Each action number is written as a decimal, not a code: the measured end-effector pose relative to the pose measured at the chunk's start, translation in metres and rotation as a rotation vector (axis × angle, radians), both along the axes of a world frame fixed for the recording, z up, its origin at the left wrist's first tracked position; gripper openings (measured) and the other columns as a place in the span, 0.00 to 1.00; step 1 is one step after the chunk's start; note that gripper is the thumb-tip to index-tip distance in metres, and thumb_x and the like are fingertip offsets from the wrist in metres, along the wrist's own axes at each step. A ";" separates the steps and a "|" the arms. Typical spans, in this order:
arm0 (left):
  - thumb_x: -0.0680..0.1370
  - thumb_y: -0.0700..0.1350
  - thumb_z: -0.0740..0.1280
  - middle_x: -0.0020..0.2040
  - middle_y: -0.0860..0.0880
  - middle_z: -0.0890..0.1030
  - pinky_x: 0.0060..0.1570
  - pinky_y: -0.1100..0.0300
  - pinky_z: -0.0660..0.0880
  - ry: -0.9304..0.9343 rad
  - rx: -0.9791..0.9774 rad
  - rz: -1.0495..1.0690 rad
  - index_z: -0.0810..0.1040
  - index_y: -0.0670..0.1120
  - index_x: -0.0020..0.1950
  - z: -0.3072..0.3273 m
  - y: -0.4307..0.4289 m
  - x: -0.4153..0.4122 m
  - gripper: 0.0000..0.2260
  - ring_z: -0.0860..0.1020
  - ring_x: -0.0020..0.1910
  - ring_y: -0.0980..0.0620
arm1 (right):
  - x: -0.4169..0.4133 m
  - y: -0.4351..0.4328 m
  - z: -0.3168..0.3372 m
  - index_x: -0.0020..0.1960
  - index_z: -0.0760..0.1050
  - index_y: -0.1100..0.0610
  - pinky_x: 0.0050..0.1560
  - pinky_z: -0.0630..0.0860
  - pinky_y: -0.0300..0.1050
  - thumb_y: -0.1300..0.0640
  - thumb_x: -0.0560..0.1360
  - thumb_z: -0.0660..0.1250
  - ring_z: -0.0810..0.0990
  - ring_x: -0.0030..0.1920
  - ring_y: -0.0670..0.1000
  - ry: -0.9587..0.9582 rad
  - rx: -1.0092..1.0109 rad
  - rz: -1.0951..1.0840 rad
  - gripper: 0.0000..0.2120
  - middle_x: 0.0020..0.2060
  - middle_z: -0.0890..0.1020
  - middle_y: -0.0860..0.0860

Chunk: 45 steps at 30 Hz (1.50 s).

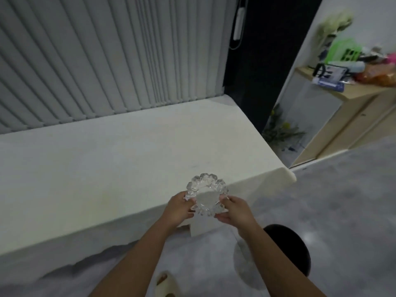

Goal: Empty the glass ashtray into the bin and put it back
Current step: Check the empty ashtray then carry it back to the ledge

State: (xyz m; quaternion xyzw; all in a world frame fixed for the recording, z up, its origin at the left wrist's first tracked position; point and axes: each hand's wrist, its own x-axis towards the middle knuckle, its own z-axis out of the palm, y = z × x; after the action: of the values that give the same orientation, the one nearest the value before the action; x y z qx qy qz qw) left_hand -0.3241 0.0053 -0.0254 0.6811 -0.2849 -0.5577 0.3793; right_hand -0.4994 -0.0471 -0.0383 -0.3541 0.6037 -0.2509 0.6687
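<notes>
A clear glass ashtray (206,195) with a scalloped rim is held over the front right edge of a white-covered table (111,159). My left hand (179,209) grips its left side and my right hand (233,210) grips its right side. The ashtray is tilted toward me, and its bowl looks empty. A round bin (297,245) with a dark opening stands on the floor below my right forearm, which hides part of it.
Closed vertical blinds (102,56) run behind the table. A wooden cabinet (347,112) with bags and clutter on top stands at the right, with a plant (280,129) beside it. Grey floor (334,202) spreads to the right. A foot in a slipper (166,284) shows at the bottom.
</notes>
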 end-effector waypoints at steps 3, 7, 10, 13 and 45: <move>0.80 0.42 0.64 0.50 0.41 0.79 0.45 0.59 0.80 -0.006 0.012 0.107 0.75 0.41 0.61 -0.004 0.010 0.046 0.11 0.79 0.39 0.49 | 0.051 -0.005 0.001 0.55 0.78 0.62 0.31 0.80 0.42 0.55 0.77 0.66 0.85 0.33 0.57 0.026 -0.012 0.094 0.12 0.51 0.82 0.60; 0.79 0.40 0.65 0.54 0.38 0.79 0.37 0.61 0.79 0.010 0.048 0.252 0.73 0.38 0.66 -0.019 0.012 0.102 0.16 0.79 0.38 0.49 | 0.120 -0.011 -0.001 0.50 0.78 0.62 0.30 0.81 0.42 0.56 0.78 0.66 0.82 0.28 0.53 0.088 -0.062 0.180 0.09 0.44 0.80 0.58; 0.79 0.41 0.65 0.61 0.37 0.78 0.33 0.63 0.80 0.017 0.073 0.320 0.71 0.37 0.69 -0.033 0.011 0.138 0.19 0.80 0.41 0.48 | 0.165 -0.017 -0.008 0.45 0.79 0.63 0.30 0.82 0.42 0.56 0.77 0.65 0.81 0.26 0.52 0.150 -0.127 0.229 0.10 0.40 0.80 0.59; 0.79 0.40 0.63 0.55 0.41 0.78 0.32 0.63 0.80 0.025 0.085 0.363 0.71 0.38 0.68 -0.038 0.008 0.169 0.18 0.79 0.41 0.47 | 0.203 -0.025 -0.016 0.43 0.79 0.65 0.36 0.84 0.50 0.56 0.77 0.66 0.83 0.30 0.56 0.186 -0.148 0.261 0.11 0.38 0.80 0.60; 0.80 0.49 0.58 0.59 0.41 0.82 0.59 0.53 0.73 -0.587 0.220 0.212 0.76 0.45 0.64 -0.051 0.000 0.224 0.16 0.78 0.61 0.42 | 0.273 -0.068 -0.043 0.49 0.78 0.56 0.43 0.71 0.45 0.42 0.76 0.61 0.81 0.49 0.57 0.847 -0.511 0.801 0.18 0.47 0.83 0.54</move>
State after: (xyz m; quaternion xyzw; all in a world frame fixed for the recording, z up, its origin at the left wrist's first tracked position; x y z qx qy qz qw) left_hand -0.0998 0.0054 -0.0762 0.8755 -0.2478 -0.3224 0.2611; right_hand -0.2265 -0.1149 -0.0818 -0.7694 0.5575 0.0445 0.3085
